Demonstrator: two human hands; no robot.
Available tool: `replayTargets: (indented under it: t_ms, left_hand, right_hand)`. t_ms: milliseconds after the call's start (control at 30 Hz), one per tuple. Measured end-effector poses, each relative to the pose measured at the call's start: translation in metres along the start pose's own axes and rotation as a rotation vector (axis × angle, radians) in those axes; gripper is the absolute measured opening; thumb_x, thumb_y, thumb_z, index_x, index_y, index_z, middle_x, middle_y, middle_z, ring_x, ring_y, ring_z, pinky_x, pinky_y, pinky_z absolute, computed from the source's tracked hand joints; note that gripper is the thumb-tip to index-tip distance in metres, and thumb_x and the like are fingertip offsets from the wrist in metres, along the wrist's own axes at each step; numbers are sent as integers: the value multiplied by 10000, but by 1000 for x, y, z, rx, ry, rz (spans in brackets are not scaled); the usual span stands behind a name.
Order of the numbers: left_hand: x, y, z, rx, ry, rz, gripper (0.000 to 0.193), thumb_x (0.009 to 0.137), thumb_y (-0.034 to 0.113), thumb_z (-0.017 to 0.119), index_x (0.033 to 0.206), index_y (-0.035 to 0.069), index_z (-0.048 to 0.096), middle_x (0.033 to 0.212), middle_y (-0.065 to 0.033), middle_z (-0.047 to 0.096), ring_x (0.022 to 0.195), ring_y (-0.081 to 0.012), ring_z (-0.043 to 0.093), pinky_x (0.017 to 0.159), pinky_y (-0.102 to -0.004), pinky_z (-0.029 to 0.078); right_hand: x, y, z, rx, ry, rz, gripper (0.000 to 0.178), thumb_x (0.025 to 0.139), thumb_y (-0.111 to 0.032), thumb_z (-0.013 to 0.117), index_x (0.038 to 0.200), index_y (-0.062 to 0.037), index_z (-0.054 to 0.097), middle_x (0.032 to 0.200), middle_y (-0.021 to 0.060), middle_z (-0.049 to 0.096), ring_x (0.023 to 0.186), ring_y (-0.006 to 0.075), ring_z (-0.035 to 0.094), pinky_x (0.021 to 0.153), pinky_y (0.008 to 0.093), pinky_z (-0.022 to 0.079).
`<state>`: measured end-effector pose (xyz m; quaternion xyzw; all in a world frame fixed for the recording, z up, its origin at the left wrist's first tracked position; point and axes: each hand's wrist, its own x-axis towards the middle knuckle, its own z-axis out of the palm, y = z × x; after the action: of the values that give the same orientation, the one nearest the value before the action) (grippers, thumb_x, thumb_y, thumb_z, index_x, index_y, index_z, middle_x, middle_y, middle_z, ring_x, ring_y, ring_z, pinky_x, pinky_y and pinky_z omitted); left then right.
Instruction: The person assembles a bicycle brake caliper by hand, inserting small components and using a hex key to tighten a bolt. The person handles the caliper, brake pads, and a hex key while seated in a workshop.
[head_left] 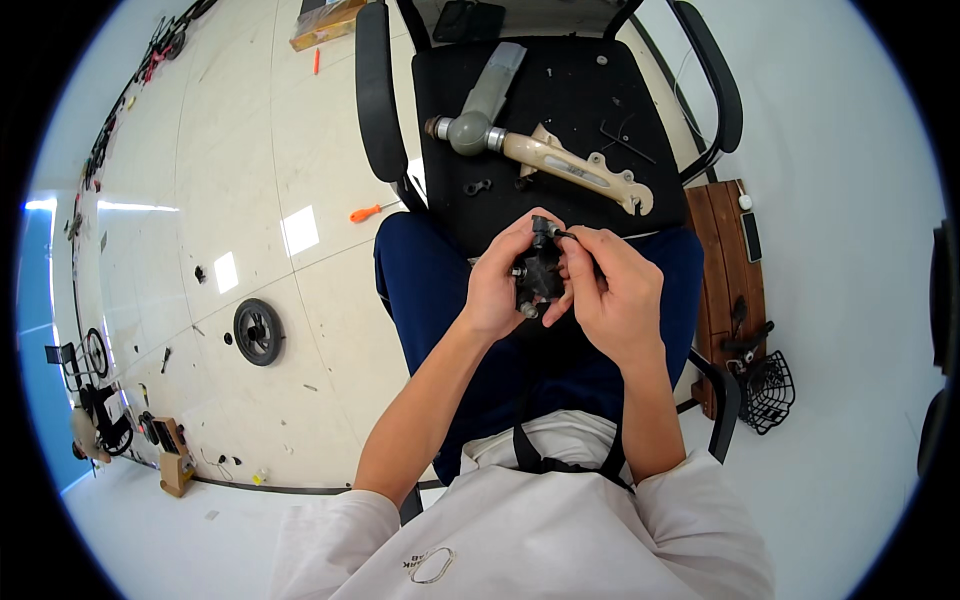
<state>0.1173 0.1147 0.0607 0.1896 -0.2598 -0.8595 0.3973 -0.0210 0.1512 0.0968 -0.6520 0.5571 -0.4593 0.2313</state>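
Note:
Above my lap, my left hand (pixel 494 279) is closed round a compact black brake caliper (pixel 541 277) with silver bolt ends showing. My right hand (pixel 618 292) pinches a thin black hex key (pixel 566 236) against the caliper's top end, near a small silver bolt. Its lower fingers reach behind the caliper, so part of the grip is hidden. Just beyond my hands, a beige fork leg (pixel 560 160) joined to a grey tube (pixel 486 98) lies across the black chair seat (pixel 445 205).
Beside the fork leg lie another hex key (pixel 628 142) and a small black clamp (pixel 478 187). On the floor at left are an orange screwdriver (pixel 372 212) and a small wheel (pixel 258 332). A wooden board (pixel 712 290) and black wire basket (pixel 768 390) are at right.

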Motion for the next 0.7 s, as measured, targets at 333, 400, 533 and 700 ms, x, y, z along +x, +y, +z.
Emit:
replayTargets:
  t_ms: [333, 400, 533, 700]
  left_hand:
    - [-3, 15, -14, 88, 125, -318, 358, 1026, 341, 325, 923, 49, 505, 719, -112, 553, 376, -128, 421, 292, -224, 251]
    - [-4, 19, -16, 147, 103, -372, 380, 1016, 340, 329, 915, 33, 529, 695, -107, 550, 362, -122, 410, 281, -219, 253]
    - [-2, 18, -14, 38, 60, -423, 379, 1024, 345, 336, 912, 41, 532, 715, -114, 564, 382, -122, 409, 300, -219, 244]
    - [0, 14, -22, -217, 65, -340, 352, 1009, 350, 340, 946, 62, 531, 765, -100, 567, 411, -125, 419, 325, -220, 264]
  right_hand:
    - [7, 29, -7, -150, -151, -180, 94, 879, -46, 651, 954, 11, 649, 782, 111, 626, 650, 267, 654, 554, 332, 514]
    - [12, 34, -20, -225, -270, -229, 118, 862, -73, 673, 959, -7, 664, 781, 100, 611, 653, 271, 633, 572, 338, 511]
    - [20, 33, -38, -133, -317, -171, 107, 902, -96, 656, 955, -3, 659, 713, 64, 582, 591, 178, 577, 534, 296, 453]
    - [15, 40, -49, 811, -63, 462, 220, 1013, -192, 553, 975, 17, 615, 640, -28, 456, 492, 7, 359, 436, 188, 269]
